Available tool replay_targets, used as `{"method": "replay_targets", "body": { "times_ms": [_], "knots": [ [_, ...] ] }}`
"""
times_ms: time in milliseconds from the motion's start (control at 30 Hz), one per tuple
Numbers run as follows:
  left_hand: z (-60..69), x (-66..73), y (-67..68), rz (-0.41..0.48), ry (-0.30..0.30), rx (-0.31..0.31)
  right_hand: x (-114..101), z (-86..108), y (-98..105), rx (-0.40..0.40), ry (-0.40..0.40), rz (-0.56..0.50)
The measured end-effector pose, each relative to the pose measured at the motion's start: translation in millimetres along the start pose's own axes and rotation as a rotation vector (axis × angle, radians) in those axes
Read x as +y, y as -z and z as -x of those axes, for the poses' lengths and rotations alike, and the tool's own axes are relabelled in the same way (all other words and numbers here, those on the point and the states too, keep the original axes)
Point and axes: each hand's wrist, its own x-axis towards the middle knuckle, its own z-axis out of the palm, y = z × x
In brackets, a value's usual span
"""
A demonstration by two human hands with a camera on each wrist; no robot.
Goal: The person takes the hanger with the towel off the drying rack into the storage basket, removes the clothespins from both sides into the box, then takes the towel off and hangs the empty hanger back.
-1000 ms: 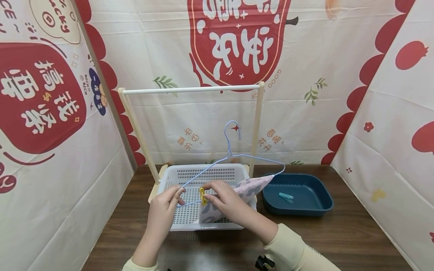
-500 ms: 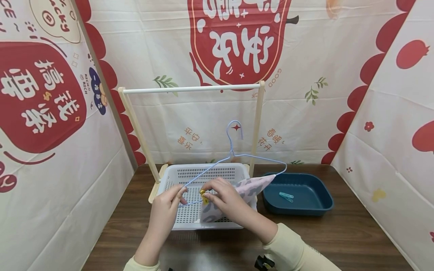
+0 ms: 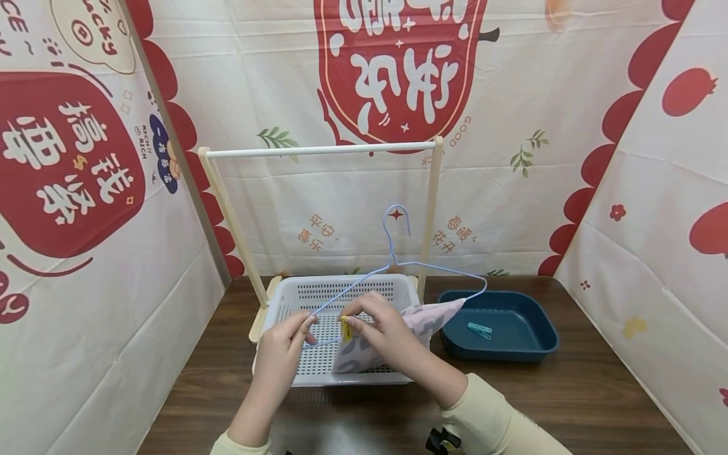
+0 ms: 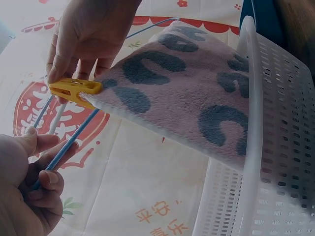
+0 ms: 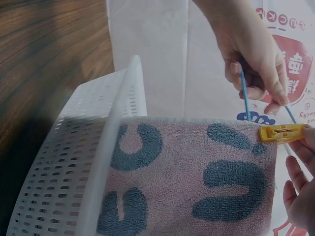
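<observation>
A blue wire hanger [image 3: 355, 284] is held at its left corner by my left hand [image 3: 279, 354], fingers curled round the wire. Over its lower bar hangs a pink towel with grey-blue patterns [image 3: 364, 357]. My right hand [image 3: 387, 328] pinches a yellow clothespin [image 3: 345, 328] at the towel's left upper corner. In the left wrist view the clothespin [image 4: 76, 88] has its jaws on the towel corner [image 4: 133, 98], beside the wire. The right wrist view shows the clothespin [image 5: 281, 132] on that corner, with the left hand [image 5: 256, 64] on the wire above.
A white perforated basket [image 3: 341, 380] stands beneath the hanger and towel. Behind it rises a rack with a white top bar [image 3: 321, 150] and wooden posts. To the right, a dark blue tray [image 3: 512, 355] holds teal clothespins [image 3: 480, 330]. Printed cloth walls surround the table [image 3: 586, 392].
Both hands and the hanger have shifted slightly to the right. The yellow clothespin in my right hand has turned and sits against the towel corner.
</observation>
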Motion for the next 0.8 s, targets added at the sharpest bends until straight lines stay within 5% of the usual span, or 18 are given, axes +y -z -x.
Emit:
{"method": "replay_targets", "body": {
  "times_ms": [400, 800],
  "knots": [
    [0.7, 0.2, 0.9, 0.0, 0.031, -0.01, 1.7, 1.0, 2.5, -0.024, -0.082, -0.109],
    [0.4, 0.0, 0.8, -0.009, 0.022, -0.002, 1.0, 1.4, 1.6, -0.027, -0.117, -0.094]
  ]
}}
